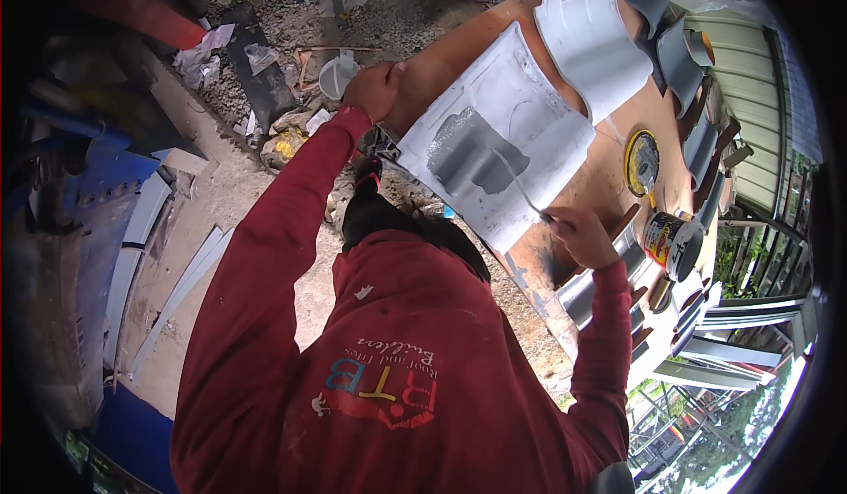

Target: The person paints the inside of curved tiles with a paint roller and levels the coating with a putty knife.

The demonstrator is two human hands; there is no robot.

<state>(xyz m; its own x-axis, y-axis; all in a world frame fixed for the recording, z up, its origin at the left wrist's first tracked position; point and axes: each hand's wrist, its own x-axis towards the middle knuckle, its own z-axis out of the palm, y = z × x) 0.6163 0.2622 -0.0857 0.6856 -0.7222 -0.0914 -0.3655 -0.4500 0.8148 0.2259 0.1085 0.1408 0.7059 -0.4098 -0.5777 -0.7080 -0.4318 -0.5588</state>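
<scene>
My right hand [582,236] is closed round the dark handle of a paint roller [526,196], whose bent wire frame reaches toward the upper left. The roller's grey sleeve rests in a wet-looking grey patch on a white, curved roof tile [520,115]. White surface still shows around that patch. At the table's left edge, my left hand [375,93] is curled, its fingers mostly turned out of sight. What it grips there, if anything, is hidden. The tile lies on a brown wooden table [432,66].
A second white tile [593,44] lies beyond the first. A round yellow-rimmed lid [642,163] with grey paint and a paint tub [672,245] stand to the right. Several grey tiles line the table's far side. A white container [338,77] and rubble are left of the table.
</scene>
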